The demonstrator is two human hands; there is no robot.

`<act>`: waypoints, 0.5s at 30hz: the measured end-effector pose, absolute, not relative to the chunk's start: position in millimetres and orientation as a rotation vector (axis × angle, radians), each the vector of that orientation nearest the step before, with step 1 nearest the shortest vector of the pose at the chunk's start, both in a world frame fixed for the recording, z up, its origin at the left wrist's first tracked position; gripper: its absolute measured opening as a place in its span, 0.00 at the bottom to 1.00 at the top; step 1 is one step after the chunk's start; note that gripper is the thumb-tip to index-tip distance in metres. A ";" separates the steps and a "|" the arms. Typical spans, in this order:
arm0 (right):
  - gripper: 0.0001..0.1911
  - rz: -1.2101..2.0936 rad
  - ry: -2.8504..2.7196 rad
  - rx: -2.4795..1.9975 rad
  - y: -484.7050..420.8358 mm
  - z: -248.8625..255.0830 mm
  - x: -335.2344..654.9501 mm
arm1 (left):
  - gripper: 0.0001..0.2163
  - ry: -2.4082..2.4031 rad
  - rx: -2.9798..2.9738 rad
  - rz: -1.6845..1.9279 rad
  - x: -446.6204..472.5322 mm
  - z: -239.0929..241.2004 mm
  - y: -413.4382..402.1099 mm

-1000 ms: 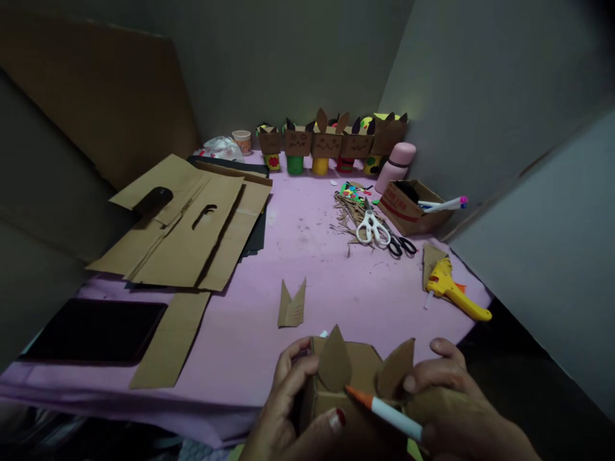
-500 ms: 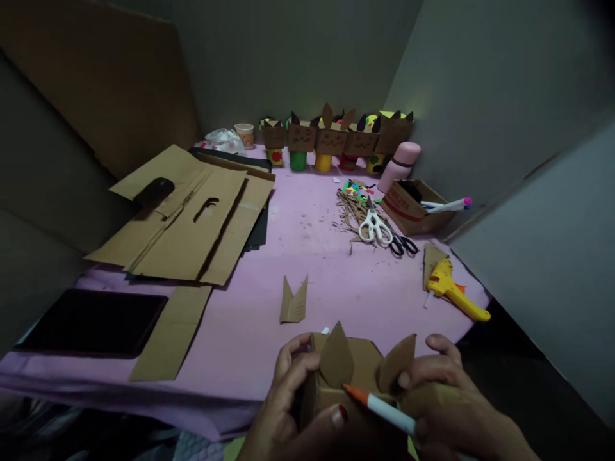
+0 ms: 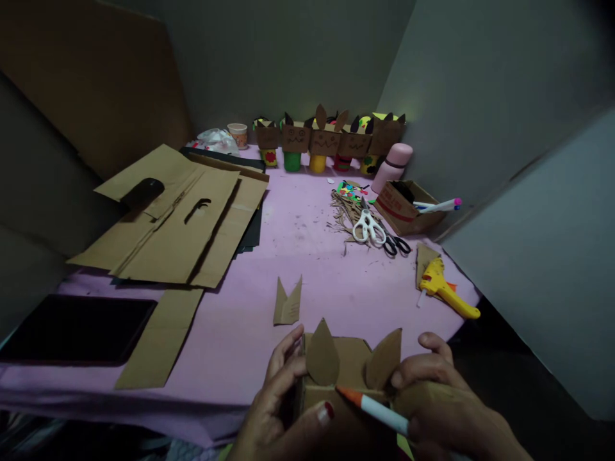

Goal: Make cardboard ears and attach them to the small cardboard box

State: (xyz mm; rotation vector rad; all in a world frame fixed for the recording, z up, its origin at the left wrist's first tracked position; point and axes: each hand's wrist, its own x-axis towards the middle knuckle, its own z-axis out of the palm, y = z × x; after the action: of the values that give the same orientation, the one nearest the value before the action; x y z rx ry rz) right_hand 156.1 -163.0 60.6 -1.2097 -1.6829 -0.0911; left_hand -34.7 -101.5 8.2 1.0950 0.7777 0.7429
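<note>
At the front edge of the table, a small cardboard box [image 3: 350, 362] with two leaf-shaped cardboard ears is held upright. My left hand [image 3: 288, 397] grips its left side, thumb across the front and fingers behind. A marker [image 3: 379, 410] with a white barrel and orange end is in my right hand [image 3: 446, 397]. The marker's orange end lies close to the box's upper front edge, below the left ear; whether it touches cannot be made out. Fingers of my right hand also rest by the right ear. Just beyond the box lies a V-notched cardboard piece [image 3: 287, 301].
Flattened cardboard [image 3: 211, 237] and a black tablet [image 3: 77, 330] lie left. Scissors [image 3: 369, 227], cardboard scraps, a pen box [image 3: 408, 208] and a yellow glue gun [image 3: 446, 288] lie right. Several cardboard animal-faced figures [image 3: 327, 141] stand at the back beside a pink bottle [image 3: 393, 165].
The whole scene has shifted slightly left in view. Both hands keep their hold on the box and the marker, with the marker's orange end still near the left ear's base.
</note>
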 end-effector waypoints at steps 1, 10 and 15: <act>0.13 -0.106 -1.665 -1.193 -162.6 58.6 155.8 | 0.15 0.765 1.086 0.739 -35.2 8.8 -101.2; 0.11 -0.119 -1.618 -1.196 -161.6 49.3 152.9 | 0.14 0.770 1.188 0.680 -38.9 11.3 -97.5; 0.08 -0.146 -1.608 -1.167 -160.6 50.1 150.6 | 0.14 0.804 1.163 0.677 -35.5 18.8 -101.3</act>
State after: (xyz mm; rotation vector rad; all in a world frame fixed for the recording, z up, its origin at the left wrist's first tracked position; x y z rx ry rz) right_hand 150.6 -160.6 50.1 -1.1674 -1.6079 -0.1463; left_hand -35.5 -101.3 18.8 1.1635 0.8039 0.6768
